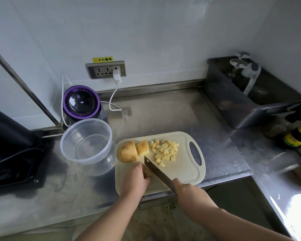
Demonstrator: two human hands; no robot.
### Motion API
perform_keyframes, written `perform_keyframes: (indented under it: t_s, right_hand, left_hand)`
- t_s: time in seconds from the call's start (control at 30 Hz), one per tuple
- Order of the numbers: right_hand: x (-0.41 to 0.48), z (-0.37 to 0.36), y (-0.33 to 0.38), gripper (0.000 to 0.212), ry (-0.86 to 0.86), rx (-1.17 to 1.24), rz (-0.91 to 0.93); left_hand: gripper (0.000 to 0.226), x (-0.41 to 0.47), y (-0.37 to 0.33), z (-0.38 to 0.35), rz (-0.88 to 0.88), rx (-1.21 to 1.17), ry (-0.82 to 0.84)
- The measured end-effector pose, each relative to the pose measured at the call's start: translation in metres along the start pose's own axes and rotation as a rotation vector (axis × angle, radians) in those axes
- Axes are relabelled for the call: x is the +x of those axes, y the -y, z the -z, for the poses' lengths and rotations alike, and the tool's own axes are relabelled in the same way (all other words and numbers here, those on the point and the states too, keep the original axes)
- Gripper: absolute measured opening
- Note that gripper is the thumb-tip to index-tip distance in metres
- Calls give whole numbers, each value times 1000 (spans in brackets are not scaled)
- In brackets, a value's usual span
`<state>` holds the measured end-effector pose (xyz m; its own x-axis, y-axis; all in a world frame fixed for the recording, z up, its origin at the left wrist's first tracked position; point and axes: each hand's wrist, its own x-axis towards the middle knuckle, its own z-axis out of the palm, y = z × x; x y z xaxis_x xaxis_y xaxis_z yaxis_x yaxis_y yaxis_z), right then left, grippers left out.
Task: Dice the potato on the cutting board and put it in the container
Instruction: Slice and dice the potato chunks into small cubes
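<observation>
We see a steel counter [163, 110] against a pale wall. A white charger [117, 76] sits in the wall socket [106, 70], under a yellow warning label [102, 59]. Below stands a purple-rimmed appliance [81, 101]. At the right, a dark tub [233, 105] holds upturned glasses [238, 64], near a yellow-labelled bottle [297, 136]. A black appliance [10, 145] stands far left.

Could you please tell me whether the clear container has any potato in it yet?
Empty: the clear container shows only its bare bottom, and the diced potato lies on the cutting board.
</observation>
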<state>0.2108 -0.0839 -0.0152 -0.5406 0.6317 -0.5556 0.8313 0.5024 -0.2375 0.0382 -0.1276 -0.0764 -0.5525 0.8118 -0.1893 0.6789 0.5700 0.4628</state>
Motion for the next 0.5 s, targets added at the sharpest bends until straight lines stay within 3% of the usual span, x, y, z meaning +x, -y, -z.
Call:
perform_keyframes:
  t_s: [0.3, 0.5]
  right_hand:
    - [-6, 30, -49, 41, -115, -62, -8]
    - [-1, 44, -63, 43, -163, -64, 16]
  left_hand:
    - [22, 18, -34, -13, -153, -24, 25]
    - [20, 26, -44, -14, -160, -159, 76]
